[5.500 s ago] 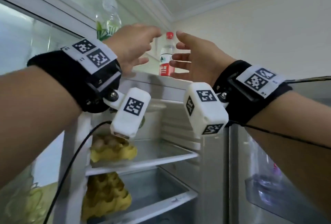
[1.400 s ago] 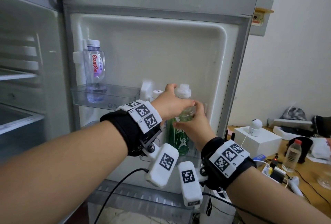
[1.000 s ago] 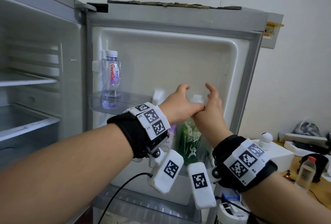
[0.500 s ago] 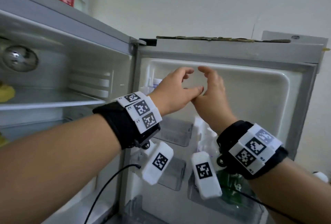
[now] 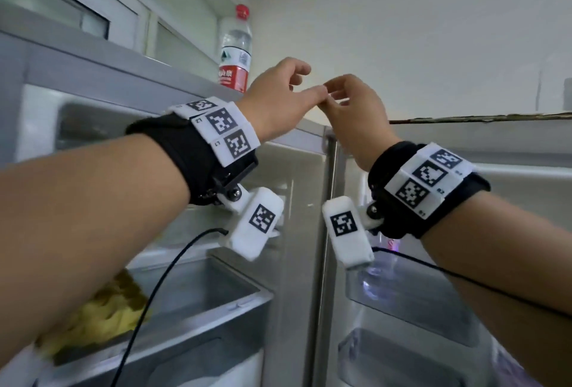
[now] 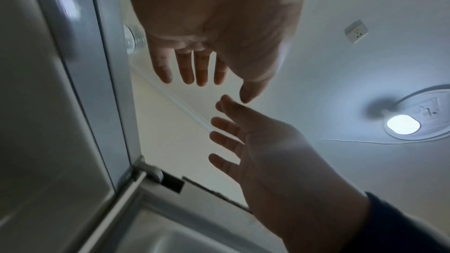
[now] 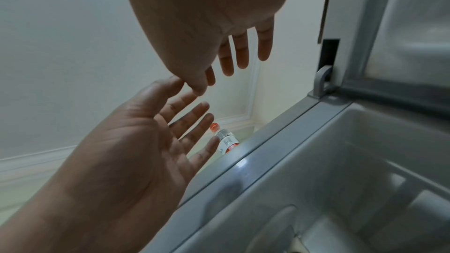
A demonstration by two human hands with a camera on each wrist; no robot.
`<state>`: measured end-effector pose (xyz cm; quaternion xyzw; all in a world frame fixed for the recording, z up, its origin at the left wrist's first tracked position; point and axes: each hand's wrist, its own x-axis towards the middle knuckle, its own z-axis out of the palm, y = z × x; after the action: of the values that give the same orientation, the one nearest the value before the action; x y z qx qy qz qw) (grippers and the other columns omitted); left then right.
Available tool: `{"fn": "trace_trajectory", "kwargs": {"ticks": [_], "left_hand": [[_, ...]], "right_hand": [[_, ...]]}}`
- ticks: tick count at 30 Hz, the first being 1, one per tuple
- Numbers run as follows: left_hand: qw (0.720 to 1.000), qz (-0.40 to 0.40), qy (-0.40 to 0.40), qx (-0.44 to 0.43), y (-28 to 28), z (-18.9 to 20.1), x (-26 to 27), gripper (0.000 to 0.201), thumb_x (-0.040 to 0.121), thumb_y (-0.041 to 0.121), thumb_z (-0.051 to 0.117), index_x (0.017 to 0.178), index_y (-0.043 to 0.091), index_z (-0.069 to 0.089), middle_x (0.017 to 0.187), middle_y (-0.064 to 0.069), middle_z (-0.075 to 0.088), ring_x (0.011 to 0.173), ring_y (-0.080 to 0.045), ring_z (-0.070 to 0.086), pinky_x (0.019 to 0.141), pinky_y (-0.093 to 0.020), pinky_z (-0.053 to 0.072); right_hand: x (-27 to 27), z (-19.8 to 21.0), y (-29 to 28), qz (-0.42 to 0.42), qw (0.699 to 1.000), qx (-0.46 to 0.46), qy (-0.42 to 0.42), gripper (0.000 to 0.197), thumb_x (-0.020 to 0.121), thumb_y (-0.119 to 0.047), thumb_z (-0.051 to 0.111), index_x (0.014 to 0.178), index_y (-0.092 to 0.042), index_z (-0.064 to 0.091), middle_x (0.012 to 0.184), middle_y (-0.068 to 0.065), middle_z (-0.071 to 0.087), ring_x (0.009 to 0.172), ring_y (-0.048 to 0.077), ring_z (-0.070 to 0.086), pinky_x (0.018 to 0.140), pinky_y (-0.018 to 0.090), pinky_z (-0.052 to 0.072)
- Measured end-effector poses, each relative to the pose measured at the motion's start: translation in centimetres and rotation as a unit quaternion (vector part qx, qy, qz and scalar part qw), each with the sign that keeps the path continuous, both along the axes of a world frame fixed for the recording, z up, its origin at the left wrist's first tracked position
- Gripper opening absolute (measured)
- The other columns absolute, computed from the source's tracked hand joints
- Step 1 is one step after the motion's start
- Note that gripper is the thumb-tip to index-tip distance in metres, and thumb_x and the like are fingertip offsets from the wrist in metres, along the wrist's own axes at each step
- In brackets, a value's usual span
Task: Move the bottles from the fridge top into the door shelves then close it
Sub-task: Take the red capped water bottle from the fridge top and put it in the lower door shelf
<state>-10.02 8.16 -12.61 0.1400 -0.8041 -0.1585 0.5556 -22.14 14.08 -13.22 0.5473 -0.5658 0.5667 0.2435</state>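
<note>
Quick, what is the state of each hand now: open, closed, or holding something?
Left hand: open, holding nothing.
Right hand: open, holding nothing.

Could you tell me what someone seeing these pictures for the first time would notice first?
Two raised, empty hands meet mid-frame: the left hand and right hand, fingers relaxed, thumb tips close together. Just beyond the left hand, a red-capped water bottle stands upright on the fridge top. Below, the open fridge shows a yellow bag on an inner shelf.
</note>
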Motion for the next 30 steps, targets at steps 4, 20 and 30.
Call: {"fn": "trace_trajectory", "kwargs": {"ticks": [4, 20, 30], "left_hand": [[0.999, 0.024, 0.033, 0.016, -2.1, 3.5, 3.2, 0.051, 0.088, 0.046, 0.060, 0.133, 0.022, 0.054, 0.124, 0.004, 0.057, 0.108, -0.013, 0.056, 0.079, -0.023, 0.047], [0.991, 0.028, 0.107, 0.073, -6.2, 14.6, 7.1, 0.032, 0.084, 0.042, 0.065, 0.110, 0.024, 0.063, 0.120, 0.003, 0.060, 0.117, -0.016, 0.057, 0.080, -0.030, 0.051], [0.984, 0.065, 0.149, 0.073, -8.8, 17.5, 2.9, 0.046, 0.086, 0.042, 0.063, 0.125, 0.019, 0.061, 0.130, -0.002, 0.062, 0.116, -0.018, 0.059, 0.083, -0.031, 0.054]], "right_hand": [[2.5, 3.5, -2.9, 0.038, 0.998, 0.007, -0.048, 0.039, 0.094, -0.043, 0.052, 0.079, -0.008, 0.062, 0.062, -0.006, 0.052, 0.055, 0.010, 0.047, 0.052, 0.017, 0.038], [4.7, 13.7, -10.8, 0.241, 0.935, 0.104, -0.236, 0.028, 0.083, -0.032, 0.072, 0.086, -0.013, 0.051, 0.090, 0.009, 0.050, 0.110, 0.028, 0.057, 0.095, 0.050, 0.050], [2.0, 17.6, -16.2, 0.309, 0.914, 0.111, -0.240, 0.072, 0.086, -0.029, 0.070, 0.143, -0.001, 0.037, 0.123, 0.023, 0.046, 0.125, 0.034, 0.049, 0.104, 0.055, 0.042]]}}
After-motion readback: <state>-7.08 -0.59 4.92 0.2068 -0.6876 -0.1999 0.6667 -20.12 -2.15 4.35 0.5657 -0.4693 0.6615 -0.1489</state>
